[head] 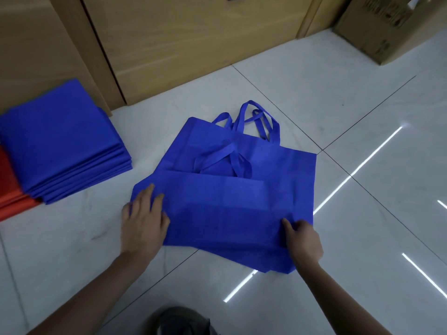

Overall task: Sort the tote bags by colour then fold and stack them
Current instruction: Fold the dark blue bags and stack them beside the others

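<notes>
On the white tiled floor point(362, 189), the top blue fabric tote bag point(217, 213) lies spread in the middle, over the other spread blue tote bags point(290, 170), whose handles point away toward the tan wooden panels point(193, 44) behind. The left hand point(142, 221) rests flat on the top bag's left edge; the right hand point(302, 240) pinches its near right corner. Well to the left sits a stack of folded blue bags point(63, 141), overlapping a stack of folded red bags point(9, 201) at the far left. A brown cardboard box point(387, 27) stands far back on the right.

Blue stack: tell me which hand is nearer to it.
Left. The left hand rests on the left edge of the bag, just right of the blue stack; the right hand pinches the bag's right side, farther away.
</notes>
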The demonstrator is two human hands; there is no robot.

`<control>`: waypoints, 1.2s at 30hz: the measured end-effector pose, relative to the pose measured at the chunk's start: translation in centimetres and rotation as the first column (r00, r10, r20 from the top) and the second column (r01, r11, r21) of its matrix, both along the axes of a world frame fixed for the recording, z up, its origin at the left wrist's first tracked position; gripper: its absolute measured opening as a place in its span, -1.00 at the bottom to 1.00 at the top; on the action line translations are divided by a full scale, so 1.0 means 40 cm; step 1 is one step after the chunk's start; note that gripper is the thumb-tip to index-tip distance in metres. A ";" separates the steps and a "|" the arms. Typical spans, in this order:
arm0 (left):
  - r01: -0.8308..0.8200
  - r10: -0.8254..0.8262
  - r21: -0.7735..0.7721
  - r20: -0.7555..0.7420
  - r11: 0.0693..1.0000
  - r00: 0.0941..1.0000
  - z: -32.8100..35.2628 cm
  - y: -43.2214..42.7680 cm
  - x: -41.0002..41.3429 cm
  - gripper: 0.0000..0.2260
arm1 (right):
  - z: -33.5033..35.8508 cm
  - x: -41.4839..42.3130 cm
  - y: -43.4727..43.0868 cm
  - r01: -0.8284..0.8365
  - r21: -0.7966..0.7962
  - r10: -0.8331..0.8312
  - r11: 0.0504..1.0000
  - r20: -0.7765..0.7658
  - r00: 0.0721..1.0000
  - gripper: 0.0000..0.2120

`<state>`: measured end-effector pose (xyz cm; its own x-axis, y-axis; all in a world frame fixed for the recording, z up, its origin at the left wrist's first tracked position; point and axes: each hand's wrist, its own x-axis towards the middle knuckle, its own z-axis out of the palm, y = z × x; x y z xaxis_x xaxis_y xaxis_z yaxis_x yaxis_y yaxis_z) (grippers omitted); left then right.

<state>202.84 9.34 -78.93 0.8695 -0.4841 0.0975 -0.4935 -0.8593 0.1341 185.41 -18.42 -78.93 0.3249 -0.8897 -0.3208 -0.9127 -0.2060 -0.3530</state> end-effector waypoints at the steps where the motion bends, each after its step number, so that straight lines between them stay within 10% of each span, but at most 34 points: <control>1: 0.065 -0.065 -0.004 -0.023 0.998 0.998 -0.002 -0.021 -0.003 -0.65 | -0.001 0.003 0.006 0.005 -0.002 -0.005 1.000 -0.009 1.000 -0.64; 7: 0.049 0.034 0.212 -0.374 0.976 0.927 -0.065 -0.093 -0.024 -0.39 | 0.009 0.018 0.056 0.004 -0.144 -0.005 0.990 -0.009 1.000 -0.73; 11: 0.055 0.013 0.209 -0.311 0.976 0.950 -0.085 -0.092 -0.042 -0.37 | -0.006 0.080 0.146 -0.501 -0.501 0.564 0.706 -0.030 0.825 -0.56; 20: 0.036 0.020 0.178 -0.305 0.983 0.952 -0.105 -0.076 -0.056 -0.38 | -0.123 0.184 0.223 -0.892 -0.167 0.873 0.420 -0.196 0.447 -0.44; 36: 0.031 0.017 0.138 -0.332 0.990 0.943 -0.113 -0.060 -0.066 -0.36 | -0.097 0.029 0.102 -0.733 -0.146 0.694 0.665 -0.240 0.678 -0.46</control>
<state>200.22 6.95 -83.43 0.8373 -0.4785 -0.2645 -0.4477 -0.8778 0.1706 186.56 -14.34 -82.83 0.8534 -0.4541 -0.2559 -0.4886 -0.8679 -0.0893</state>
